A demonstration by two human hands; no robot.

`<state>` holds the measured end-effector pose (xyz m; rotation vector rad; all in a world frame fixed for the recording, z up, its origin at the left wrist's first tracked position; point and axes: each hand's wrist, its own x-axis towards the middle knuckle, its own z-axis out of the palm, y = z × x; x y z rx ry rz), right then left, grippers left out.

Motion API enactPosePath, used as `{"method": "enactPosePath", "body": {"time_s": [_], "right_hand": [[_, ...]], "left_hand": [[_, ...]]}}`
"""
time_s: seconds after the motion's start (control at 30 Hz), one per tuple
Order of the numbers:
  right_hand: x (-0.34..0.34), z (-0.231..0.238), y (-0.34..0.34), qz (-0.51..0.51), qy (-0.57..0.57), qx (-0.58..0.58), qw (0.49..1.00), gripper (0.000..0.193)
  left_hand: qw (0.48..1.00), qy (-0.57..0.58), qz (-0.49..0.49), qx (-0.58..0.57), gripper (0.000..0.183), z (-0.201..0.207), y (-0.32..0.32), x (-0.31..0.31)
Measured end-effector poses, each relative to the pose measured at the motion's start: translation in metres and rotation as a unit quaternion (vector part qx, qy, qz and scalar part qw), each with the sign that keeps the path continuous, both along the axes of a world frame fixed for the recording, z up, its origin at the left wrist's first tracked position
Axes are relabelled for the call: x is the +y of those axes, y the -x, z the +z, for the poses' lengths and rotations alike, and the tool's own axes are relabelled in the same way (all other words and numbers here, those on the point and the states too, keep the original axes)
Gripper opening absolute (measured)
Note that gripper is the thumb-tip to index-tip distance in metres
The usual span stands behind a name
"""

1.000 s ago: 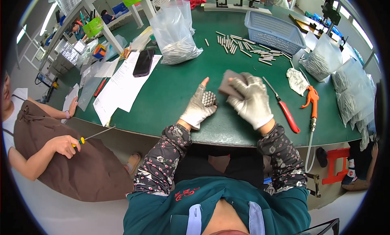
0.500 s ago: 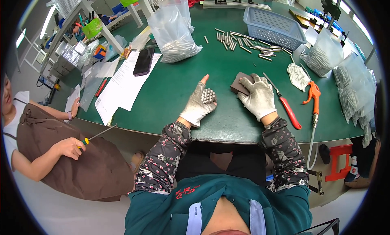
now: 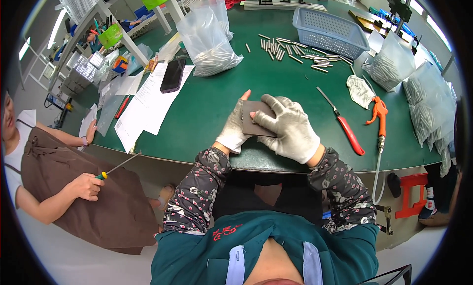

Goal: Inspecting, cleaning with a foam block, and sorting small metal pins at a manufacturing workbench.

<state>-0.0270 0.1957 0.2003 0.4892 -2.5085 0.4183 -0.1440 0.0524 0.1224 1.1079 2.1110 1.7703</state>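
Observation:
My right hand (image 3: pixel 293 130), in a worn pale glove, grips a brown rectangular block (image 3: pixel 253 125) that looks like a sanding sponge. The block lies flat across the palm side of my left hand (image 3: pixel 231 129), also gloved, its thumb pointing up past the block's edge. Half a second ago a bundle of short metal pins stood end-up in my left hand; the block now covers them. Beyond both hands, loose metal pins (image 3: pixel 279 54) are scattered on the green table (image 3: pixel 212 108).
A blue basket (image 3: pixel 330 34) stands behind the pins. Bags of pins (image 3: pixel 214 63) sit left and right. Rightward lie a red-handled file-like tool (image 3: pixel 349 135), an orange air gun (image 3: pixel 378 112) and a white rag (image 3: pixel 360 91). A phone (image 3: pixel 173 77) rests on papers. At left, another person's hand (image 3: pixel 87 186) holds a screwdriver.
My right hand has moved left with the brown block and laid it over the pin bundle in my left hand. My left hand has stayed nearly in place.

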Motion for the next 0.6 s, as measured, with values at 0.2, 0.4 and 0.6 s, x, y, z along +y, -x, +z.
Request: {"method": "enactPosePath", "body": {"time_s": [0.2,0.4,0.6], "right_hand": [[0.021,0.008,0.007,-0.228,0.007,0.052,0.972,0.040],[0.021,0.009,0.022,-0.307,-0.021,-0.008,0.951,0.037],[0.001,0.004,0.015,-0.030,0.012,0.017,0.999,0.033]], "left_hand": [[0.984,0.046,-0.024,-0.168,0.096,0.008,-0.006,0.004],[0.983,0.087,-0.008,-0.159,0.108,0.022,-0.011,0.002],[0.997,-0.063,-0.020,0.026,0.102,0.011,-0.009,0.006]]}}
